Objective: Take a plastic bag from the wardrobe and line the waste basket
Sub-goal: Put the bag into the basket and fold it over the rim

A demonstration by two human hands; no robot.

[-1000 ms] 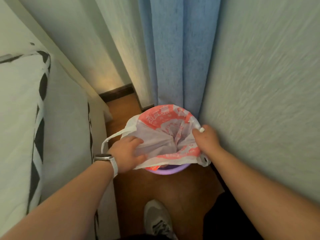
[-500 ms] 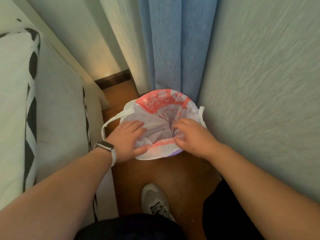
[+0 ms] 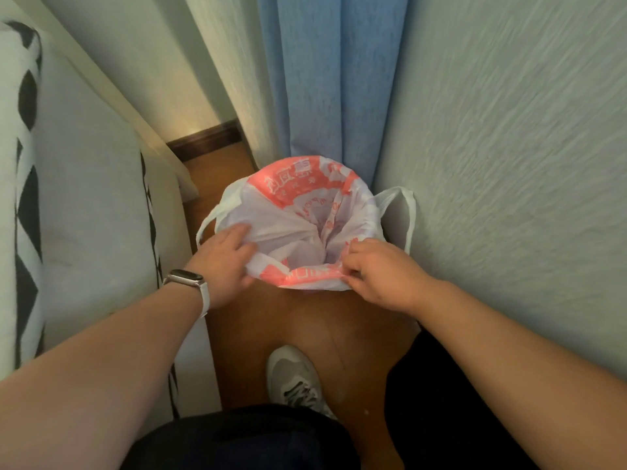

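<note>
White-and-red plastic bag (image 3: 281, 228), blue curtain (image 3: 325, 79)

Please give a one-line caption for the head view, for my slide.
Left hand and right hand grip the edge of an open red-and-white plastic bag below a blue curtain.

Your plastic bag (image 3: 278, 228) is thin, crinkled film with a faint sheen. Beneath it, the floor (image 3: 305, 320) is smooth, polished wood. Behind it hangs a matt woven cloth curtain (image 3: 332, 79). To its right, the wall (image 3: 509, 164) looks rough-textured.

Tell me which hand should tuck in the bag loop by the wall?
Probably right: the right hand pinches the white-and-red plastic bag beside that white loop; the left hand holds the other side.
</note>
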